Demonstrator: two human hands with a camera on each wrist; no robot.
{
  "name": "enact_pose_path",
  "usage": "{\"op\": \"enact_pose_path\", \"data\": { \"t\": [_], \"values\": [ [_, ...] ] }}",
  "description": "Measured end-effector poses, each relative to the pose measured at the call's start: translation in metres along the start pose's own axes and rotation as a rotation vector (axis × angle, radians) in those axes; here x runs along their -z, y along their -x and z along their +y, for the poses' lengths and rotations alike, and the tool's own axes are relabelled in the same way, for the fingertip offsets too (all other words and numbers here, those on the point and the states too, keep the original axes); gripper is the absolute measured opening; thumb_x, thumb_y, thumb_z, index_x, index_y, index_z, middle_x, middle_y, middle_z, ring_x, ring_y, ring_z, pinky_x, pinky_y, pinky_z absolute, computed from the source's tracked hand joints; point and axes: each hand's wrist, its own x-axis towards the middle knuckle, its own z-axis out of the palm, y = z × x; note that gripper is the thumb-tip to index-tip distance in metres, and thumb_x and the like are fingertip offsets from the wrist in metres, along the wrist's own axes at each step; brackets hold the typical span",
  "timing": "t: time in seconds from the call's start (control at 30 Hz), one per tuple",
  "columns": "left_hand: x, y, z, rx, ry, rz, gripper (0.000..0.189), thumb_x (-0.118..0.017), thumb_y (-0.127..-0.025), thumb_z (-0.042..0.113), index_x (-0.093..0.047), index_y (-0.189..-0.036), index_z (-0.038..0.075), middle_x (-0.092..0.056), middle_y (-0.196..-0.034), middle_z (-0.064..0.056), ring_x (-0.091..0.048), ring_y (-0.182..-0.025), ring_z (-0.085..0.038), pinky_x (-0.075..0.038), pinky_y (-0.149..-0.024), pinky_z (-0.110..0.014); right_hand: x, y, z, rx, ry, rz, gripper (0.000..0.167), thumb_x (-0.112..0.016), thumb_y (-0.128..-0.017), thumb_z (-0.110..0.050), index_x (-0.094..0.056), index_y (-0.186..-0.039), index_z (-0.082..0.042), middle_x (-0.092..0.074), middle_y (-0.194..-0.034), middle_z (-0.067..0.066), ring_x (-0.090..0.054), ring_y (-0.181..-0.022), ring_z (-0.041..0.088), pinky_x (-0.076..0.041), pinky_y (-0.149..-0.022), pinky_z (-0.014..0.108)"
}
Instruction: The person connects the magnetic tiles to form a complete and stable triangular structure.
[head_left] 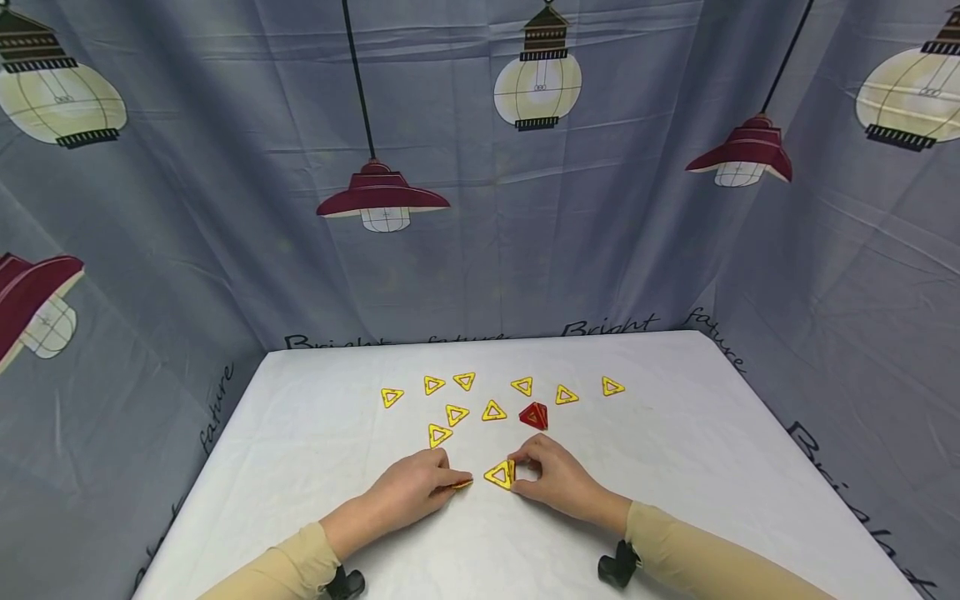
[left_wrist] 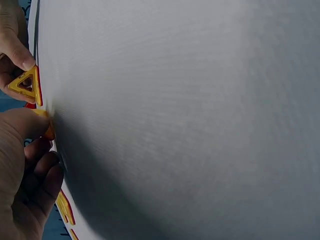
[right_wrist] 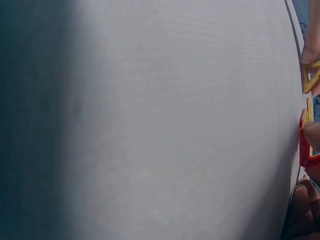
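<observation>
- A yellow tile (head_left: 464,484) is pinched between the thumb and fingers of the left hand (head_left: 411,492); most of it is covered by the fingers.
- A yellow triangular piece (head_left: 511,475) is clamped between the thumb and fingers of the right hand (head_left: 558,481), with one hollow triangular face turned towards the left hand and a second panel set at an angle at the fingertips. Red edging on it is shown in the left wrist view.
- The two held pieces are kept near each other, a narrow gap being left between the grips.
- A red pyramid-like piece (head_left: 534,415) is placed just beyond the right grip, apart from the fingers.
- One hollow yellow triangle (head_left: 431,435) is found just beyond the left knuckles; whether it is touched by them cannot be told. A second triangle (head_left: 448,414) is seen a little farther out.
- Beyond the gap between the grips, a third triangle (head_left: 494,417) is laid flat.
- Farther out, six more yellow triangles (head_left: 604,386) are spread in a loose row, three towards the left grip's side and three towards the right's.
- Everything is borne by a white-covered table (head_left: 300,475), by which both grips are surrounded.
- Tan sleeves (head_left: 273,571) are worn behind both grips.
</observation>
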Motion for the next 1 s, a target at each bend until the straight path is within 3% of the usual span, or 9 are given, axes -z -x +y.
{"op": "enact_pose_path", "data": {
  "t": [0.23,0.43,0.6,0.77,1.0],
  "values": [
    [0.005,-0.005,0.002,-0.04,-0.013,-0.093,0.035,-0.074,-0.096,0.024,-0.073,-0.13,0.031,-0.054,-0.084,0.015,-0.041,-0.067,0.0,-0.034,-0.058,-0.015,0.0,0.0,0.001,0.015,0.001,0.001,0.033,-0.087,-0.083,-0.024,-0.073,-0.112,-0.019,-0.055,-0.102,-0.011,-0.051,-0.087,0.007,-0.048,-0.076,0.025],
    [0.008,-0.013,0.003,0.045,0.081,-0.204,0.035,-0.073,-0.096,0.032,-0.072,-0.13,0.024,-0.057,-0.09,0.016,-0.046,-0.072,-0.001,-0.041,-0.065,-0.02,-0.001,0.0,0.0,0.015,-0.001,0.004,0.033,-0.087,-0.082,-0.024,-0.074,-0.112,-0.018,-0.055,-0.101,-0.011,-0.051,-0.087,0.007,-0.048,-0.077,0.026],
    [0.005,-0.021,0.002,0.154,0.205,-0.157,0.037,-0.074,-0.096,0.029,-0.072,-0.13,0.016,-0.061,-0.095,0.01,-0.049,-0.076,-0.003,-0.043,-0.068,-0.023,0.0,0.001,-0.002,0.008,0.006,0.002,0.035,-0.087,-0.083,-0.024,-0.076,-0.115,-0.016,-0.055,-0.1,-0.012,-0.051,-0.087,0.007,-0.048,-0.076,0.026],
    [0.0,-0.031,0.0,0.192,0.287,-0.11,0.036,-0.075,-0.095,0.024,-0.072,-0.129,0.012,-0.061,-0.095,0.007,-0.05,-0.079,-0.006,-0.043,-0.069,-0.025,0.001,0.001,-0.003,-0.002,0.024,-0.003,0.041,-0.087,-0.083,-0.025,-0.076,-0.121,-0.013,-0.054,-0.098,-0.012,-0.05,-0.085,0.007,-0.047,-0.072,0.025],
    [-0.002,-0.051,-0.005,0.202,0.356,-0.172,0.034,-0.072,-0.098,0.025,-0.072,-0.13,0.014,-0.061,-0.094,0.012,-0.053,-0.081,-0.005,-0.045,-0.072,-0.025,0.001,0.001,-0.003,0.007,0.031,-0.01,0.044,-0.086,-0.084,-0.025,-0.075,-0.124,-0.009,-0.054,-0.099,-0.011,-0.048,-0.081,0.008,-0.044,-0.068,0.025]
  ]
}}
